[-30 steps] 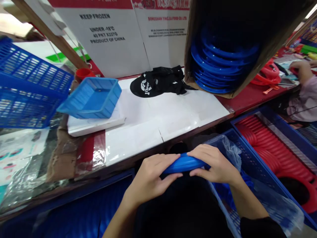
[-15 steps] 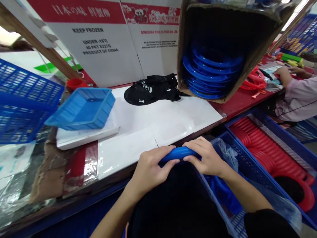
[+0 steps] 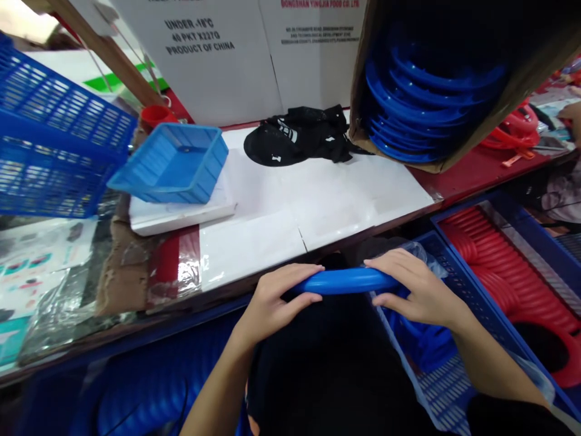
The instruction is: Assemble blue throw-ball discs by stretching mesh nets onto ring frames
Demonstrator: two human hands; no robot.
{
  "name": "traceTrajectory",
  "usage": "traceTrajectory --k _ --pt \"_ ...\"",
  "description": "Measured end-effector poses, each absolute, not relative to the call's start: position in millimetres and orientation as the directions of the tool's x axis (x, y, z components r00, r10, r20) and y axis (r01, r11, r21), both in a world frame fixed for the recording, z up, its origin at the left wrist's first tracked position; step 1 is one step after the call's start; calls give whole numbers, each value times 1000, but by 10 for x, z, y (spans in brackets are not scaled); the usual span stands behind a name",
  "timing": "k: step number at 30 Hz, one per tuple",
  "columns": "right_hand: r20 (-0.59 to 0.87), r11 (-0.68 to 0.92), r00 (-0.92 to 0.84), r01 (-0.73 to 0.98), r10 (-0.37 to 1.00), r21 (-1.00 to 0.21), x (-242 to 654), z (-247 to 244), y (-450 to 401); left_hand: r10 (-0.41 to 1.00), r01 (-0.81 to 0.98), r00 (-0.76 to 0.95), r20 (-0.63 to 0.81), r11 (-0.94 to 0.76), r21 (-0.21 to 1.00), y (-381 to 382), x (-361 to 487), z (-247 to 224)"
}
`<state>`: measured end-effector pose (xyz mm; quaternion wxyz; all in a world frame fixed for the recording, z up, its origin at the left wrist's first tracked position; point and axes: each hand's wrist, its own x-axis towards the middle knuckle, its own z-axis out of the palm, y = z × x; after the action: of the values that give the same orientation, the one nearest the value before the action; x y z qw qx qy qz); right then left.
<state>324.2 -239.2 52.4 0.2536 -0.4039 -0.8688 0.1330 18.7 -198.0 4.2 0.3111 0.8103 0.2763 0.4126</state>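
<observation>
The left hand [image 3: 284, 298] and right hand [image 3: 411, 284] grip opposite ends of a smooth, glossy blue curved piece [image 3: 347, 281], held before the white tabletop [image 3: 290, 206]; more of its face shows between the hands than earlier; the blue crate [image 3: 503, 327] at right holds ribbed-looking red rings [image 3: 494, 260].

Black fabric item with white print [image 3: 297, 139] lies crumpled on the white-covered worktop [image 3: 318, 194], in front of the white carton with printed lettering [image 3: 227, 79]. Light-blue rectangular plastic tray [image 3: 175, 166] rests on a flat white box [image 3: 184, 218]; round red plastic container [image 3: 157, 115] observed just behind it. Blue lattice plastic basket [image 3: 59, 136] stands tilted at far left. Torn brown cardboard piece [image 3: 122, 272] noted near the front edge, beside printed sheets [image 3: 40, 266]
</observation>
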Motion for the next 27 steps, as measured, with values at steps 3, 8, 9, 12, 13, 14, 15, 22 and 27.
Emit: traceTrajectory --k 3,8,9,12,13,14,15,22,27 --pt "310 668 -592 655 744 -352 3156 569 -2433 646 133 517 562 -709 693 -2055 305 -7" --pt "320 686 -607 635 728 -355 3234 501 -2420 696 96 504 512 -633 768 -2012 295 -176" --pt "336 687 -599 624 727 -374 3277 481 -2413 709 91 497 500 -616 783 -1996 274 -214" --pt "380 696 -584 591 718 -406 3390 468 -2412 716 71 466 519 -615 785 -2005 241 -259" --pt "388 700 -582 585 715 -410 3412 481 -2424 708 63 454 541 -631 773 -2032 245 -246" --pt "391 699 -579 581 715 -417 3422 501 -2441 700 60 442 562 -648 759 -2068 254 -223" --pt "390 691 -570 582 723 -429 3420 521 -2460 695 65 428 578 -661 747 -2110 269 -193" --pt "488 556 -305 640 817 -530 3218 341 -2441 808 241 181 561 -590 771 -2157 426 -164" --pt "485 515 -240 631 841 -581 3256 208 -2342 814 290 269 514 -578 763 -1962 422 -149"
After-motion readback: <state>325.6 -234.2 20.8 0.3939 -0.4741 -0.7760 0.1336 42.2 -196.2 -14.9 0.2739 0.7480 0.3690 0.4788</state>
